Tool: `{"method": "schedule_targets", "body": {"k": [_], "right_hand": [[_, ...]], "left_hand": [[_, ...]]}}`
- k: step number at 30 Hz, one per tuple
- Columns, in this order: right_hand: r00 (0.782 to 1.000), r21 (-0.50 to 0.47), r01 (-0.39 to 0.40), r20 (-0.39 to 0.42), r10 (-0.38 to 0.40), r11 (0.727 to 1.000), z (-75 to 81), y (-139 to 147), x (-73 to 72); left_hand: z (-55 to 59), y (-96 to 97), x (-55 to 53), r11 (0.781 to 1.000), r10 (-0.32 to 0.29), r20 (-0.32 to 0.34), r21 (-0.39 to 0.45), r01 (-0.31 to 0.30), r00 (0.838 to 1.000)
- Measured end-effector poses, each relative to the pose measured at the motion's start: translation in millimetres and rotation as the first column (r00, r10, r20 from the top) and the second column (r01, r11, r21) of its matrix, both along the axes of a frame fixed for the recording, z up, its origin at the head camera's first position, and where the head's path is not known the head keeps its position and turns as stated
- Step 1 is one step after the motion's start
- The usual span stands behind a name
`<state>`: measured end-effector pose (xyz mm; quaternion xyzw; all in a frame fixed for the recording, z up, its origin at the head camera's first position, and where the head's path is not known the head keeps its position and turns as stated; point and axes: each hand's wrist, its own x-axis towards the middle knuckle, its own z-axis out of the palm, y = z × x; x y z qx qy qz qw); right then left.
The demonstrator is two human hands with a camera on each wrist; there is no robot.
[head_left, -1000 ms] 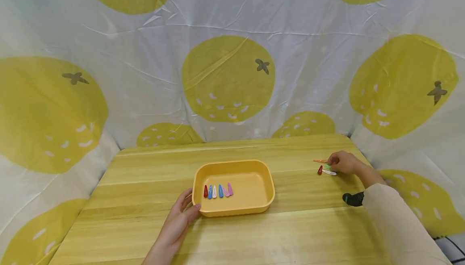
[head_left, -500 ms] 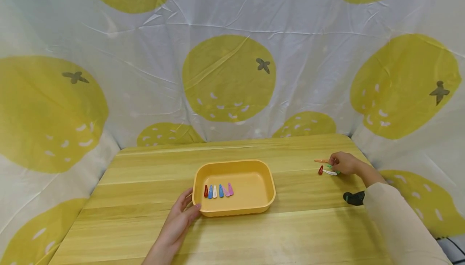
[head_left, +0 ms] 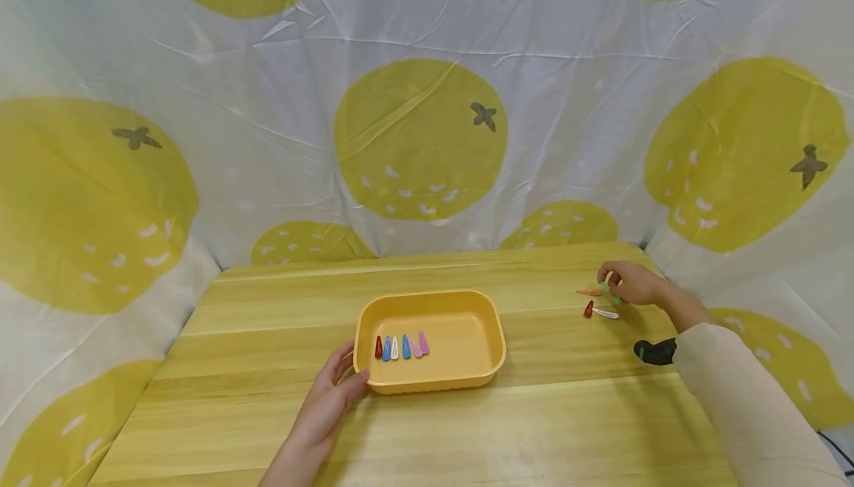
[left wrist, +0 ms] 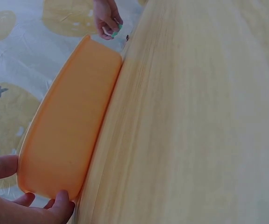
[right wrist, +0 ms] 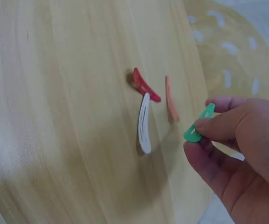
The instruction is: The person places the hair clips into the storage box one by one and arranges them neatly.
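My right hand (head_left: 637, 283) pinches a green hair clip (right wrist: 199, 123) between thumb and fingers, raised above the right side of the table. Below it lie a red hair clip (right wrist: 145, 86), a white hair clip (right wrist: 144, 124) touching the red one, and an orange hair clip (right wrist: 171, 99) a little apart. My left hand (head_left: 327, 402) grips the left end of a yellow plastic tray (head_left: 467, 382), with thumb and fingertips on its rim and wall. Inside the tray, several hair clips (head_left: 395, 348) in red, blue, white and pink stand in a row toward the left.
A light wooden table (head_left: 534, 428) carries everything. A dark band-like object (head_left: 654, 352) shows by the right sleeve (head_left: 740, 398). Behind and beside the table hangs a white cloth (head_left: 414, 12) with large yellow fruit prints.
My right hand has lifted the green hair clip off the table, up and slightly away from the other clips. The left hand stays on the tray.
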<state>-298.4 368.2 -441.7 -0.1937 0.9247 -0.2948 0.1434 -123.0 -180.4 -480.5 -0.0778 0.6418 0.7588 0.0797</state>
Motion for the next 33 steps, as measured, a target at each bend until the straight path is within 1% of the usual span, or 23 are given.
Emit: {"method": "schedule_targets", "body": {"k": [2,6,9,13,16,20,22,24,29,33], "right_hand": [[1.0,-0.006,-0.007,-0.004,0.007,1.0,3.5,-5,-1.3],[0.999,-0.024,0.008,0.039,-0.007,1.0,8.5,-14,-4.3],[0.998,-0.039,0.012,0.057,-0.01,0.999,12.0,-21,-5.2],[0.999,-0.037,0.001,0.038,0.0,0.999,16.8,-30,-5.4],[0.999,-0.026,0.009,0.034,-0.008,1.0,20.3,-38,-5.9],[0.999,-0.042,-0.007,0.04,0.009,0.999,26.4,-50,-5.7],[0.999,-0.051,-0.029,0.04,0.031,0.998,29.1,-56,-6.0],[0.999,-0.048,-0.04,0.027,0.041,0.998,32.1,-62,-6.2],[0.996,-0.019,-0.074,-0.04,0.073,0.997,37.6,-75,-5.7],[0.991,-0.009,-0.118,-0.068,0.118,0.993,40.0,-84,-6.5]], "left_hand": [[-0.1,-0.3,-0.1,1.0,0.003,0.0,0.0,-0.003,1.0],[-0.5,-1.5,-0.1,1.0,0.008,0.003,0.0,-0.008,1.0],[-0.7,-2.0,0.3,1.0,0.007,0.006,-0.002,-0.007,1.0],[-0.6,-1.9,0.7,1.0,0.007,0.008,-0.001,-0.007,1.0],[-0.6,-1.8,0.6,1.0,0.008,0.006,-0.004,-0.008,1.0],[-0.9,-1.9,0.3,1.0,0.01,0.009,-0.008,-0.01,1.0],[-0.9,-1.8,0.2,1.0,0.011,0.012,-0.009,-0.011,1.0],[-0.8,-1.7,0.1,1.0,0.011,0.014,-0.009,-0.011,1.0],[0.0,-1.3,-0.5,1.0,0.004,0.009,-0.005,-0.004,1.0],[0.0,-0.8,-0.4,1.0,0.004,0.012,-0.006,-0.004,1.0]]}}
